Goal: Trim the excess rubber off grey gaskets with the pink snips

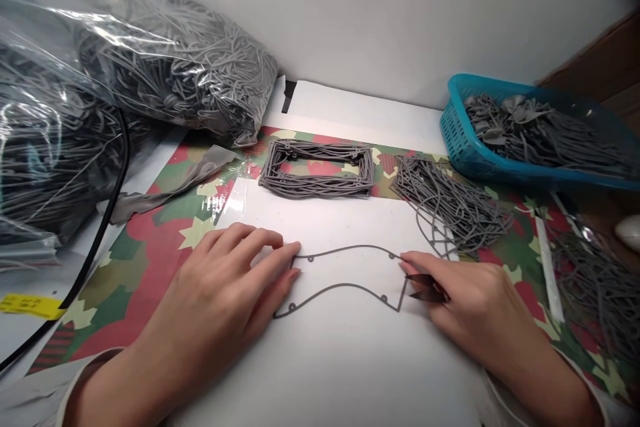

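A thin grey rubber gasket (pixel 345 285), a four-sided loop with small round eyelets, lies on white paper (pixel 340 353). Its long sides bow in waves. At its left end, the thumb and forefinger of my left hand (pixel 227 280) pinch the upper corner. My right hand (pixel 465 287) has the upper right corner between its fingertips. Two short dark pointed blades, like snips (pixel 425 287), stick out from under that same hand, spread apart beside the gasket's short right side. Their handles are hidden in the palm.
Behind lies a neat rectangular stack of gaskets (pixel 367 173), with a loose heap of gaskets (pixel 460 207) to its right. A blue basket (pixel 453 127) of grey parts stands at back right. Stuffed clear bags (pixel 200 60) fill the left; a black cable (pixel 107 213) runs in front.
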### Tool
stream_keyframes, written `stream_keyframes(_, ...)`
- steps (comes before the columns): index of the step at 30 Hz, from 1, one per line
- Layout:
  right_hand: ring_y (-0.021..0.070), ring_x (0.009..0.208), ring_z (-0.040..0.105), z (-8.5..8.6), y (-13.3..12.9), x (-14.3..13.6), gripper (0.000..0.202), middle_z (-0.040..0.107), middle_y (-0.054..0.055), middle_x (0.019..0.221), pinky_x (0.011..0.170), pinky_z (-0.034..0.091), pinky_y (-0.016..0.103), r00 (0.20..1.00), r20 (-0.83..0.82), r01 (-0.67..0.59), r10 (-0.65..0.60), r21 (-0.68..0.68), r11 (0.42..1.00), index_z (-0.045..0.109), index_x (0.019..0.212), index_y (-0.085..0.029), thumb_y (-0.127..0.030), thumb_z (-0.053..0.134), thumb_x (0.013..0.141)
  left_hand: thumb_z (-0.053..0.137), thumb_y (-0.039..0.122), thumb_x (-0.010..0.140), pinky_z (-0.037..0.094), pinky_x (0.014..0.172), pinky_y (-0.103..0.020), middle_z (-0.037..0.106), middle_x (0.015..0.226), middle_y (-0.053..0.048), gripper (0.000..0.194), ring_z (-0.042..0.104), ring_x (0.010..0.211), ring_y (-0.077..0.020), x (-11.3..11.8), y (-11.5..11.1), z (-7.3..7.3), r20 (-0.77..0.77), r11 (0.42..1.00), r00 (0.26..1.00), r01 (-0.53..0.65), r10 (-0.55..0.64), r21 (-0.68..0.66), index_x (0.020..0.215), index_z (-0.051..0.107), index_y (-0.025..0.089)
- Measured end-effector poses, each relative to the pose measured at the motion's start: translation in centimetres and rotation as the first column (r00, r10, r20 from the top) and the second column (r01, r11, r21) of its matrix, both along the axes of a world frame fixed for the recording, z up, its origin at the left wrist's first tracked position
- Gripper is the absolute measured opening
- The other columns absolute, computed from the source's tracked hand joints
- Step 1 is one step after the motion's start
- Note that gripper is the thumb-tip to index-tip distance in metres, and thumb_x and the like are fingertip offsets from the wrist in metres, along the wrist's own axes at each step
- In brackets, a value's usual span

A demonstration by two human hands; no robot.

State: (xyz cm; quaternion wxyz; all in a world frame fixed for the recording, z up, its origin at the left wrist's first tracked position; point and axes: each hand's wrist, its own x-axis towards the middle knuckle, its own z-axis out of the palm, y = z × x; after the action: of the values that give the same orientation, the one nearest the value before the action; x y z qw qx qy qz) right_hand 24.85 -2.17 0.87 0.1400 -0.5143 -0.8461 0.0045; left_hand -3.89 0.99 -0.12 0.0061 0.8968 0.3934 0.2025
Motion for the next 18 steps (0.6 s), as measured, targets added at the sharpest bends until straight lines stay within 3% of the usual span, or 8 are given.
stream_keyframes(5,0.0138,0.038,0.054,-0.1,0.2,-0.4,0.038,0.058,-0.005,0.049,0.043,0.032,0.025,0.997,0.065,0.031,-0.029,-0.035,0.999,0.06,0.087,-0.019,0.001,0.038,0.063,0.051,0.019,0.091,0.04,0.071,-0.034,0.062,0.091,-0.004,0.011,0.055,0.084,-0.0211,0.1,0.1,-0.4,0.051,0.997,0.999,-0.001,0.005,-0.083,0.096,0.061,0.019)
stream_keyframes(7,0.0138,0.039,0.052,-0.1,0.3,-0.7,0.038,0.058,-0.004,0.052,0.043,0.032,0.025,0.998,0.041,0.053,-0.051,-0.06,0.997,0.056,0.086,-0.019,0.002,0.036,0.061,0.049,0.017,0.092,0.04,0.069,-0.032,0.062,0.089,-0.003,0.01,0.055,0.082,-0.0197,0.0,0.1,-0.5,0.094,0.993,0.996,0.007,0.004,-0.116,0.092,0.059,0.02)
stream_keyframes(11,0.0125,0.052,0.055,0.1,0.3,-1.3,0.022,0.063,0.0,0.069,0.044,0.034,0.022,0.941,-0.286,0.148,-0.179,-0.126,0.981,0.052,0.086,-0.02,-0.003,0.041,0.076,0.043,0.018,0.094,0.042,0.061,-0.027,0.061,0.078,0.0,0.01,0.057,0.069,-0.0145,0.1,0.0,-0.4,0.232,0.976,0.97,-0.024,0.075,-0.214,0.093,0.052,0.021)
stream_keyframes(13,0.0093,0.047,0.047,0.3,0.5,-1.8,0.008,0.064,0.002,0.074,0.04,0.03,0.021,0.801,-0.526,0.184,-0.286,-0.238,0.954,0.052,0.085,-0.02,-0.016,0.046,0.088,0.041,0.02,0.095,0.042,0.054,-0.023,0.061,0.073,0.002,0.009,0.054,0.057,-0.0108,0.4,0.0,-0.1,0.296,0.956,0.944,-0.057,0.146,-0.289,0.093,0.05,0.021)
stream_keyframes(15,0.0062,0.04,0.034,0.6,0.9,-2.3,0.014,0.065,0.001,0.075,0.035,0.026,0.021,0.569,-0.716,0.112,-0.405,-0.42,0.901,0.049,0.084,-0.021,-0.033,0.049,0.093,0.04,0.022,0.096,0.041,0.051,-0.021,0.062,0.071,0.003,0.009,0.052,0.052,-0.0092,0.8,0.0,0.3,0.348,0.932,0.915,-0.074,0.205,-0.355,0.091,0.047,0.021)
stream_keyframes(18,0.0039,0.033,0.025,1.1,2.3,-3.3,0.028,0.059,-0.005,0.062,0.031,0.024,0.019,0.253,-0.762,-0.073,-0.597,-0.63,0.773,0.045,0.084,-0.023,-0.048,0.058,0.086,0.037,0.026,0.096,0.041,0.05,-0.021,0.06,0.067,0.004,0.012,0.053,0.053,-0.0104,1.5,0.5,1.1,0.414,0.902,0.863,-0.1,0.288,-0.421,0.086,0.043,0.022)
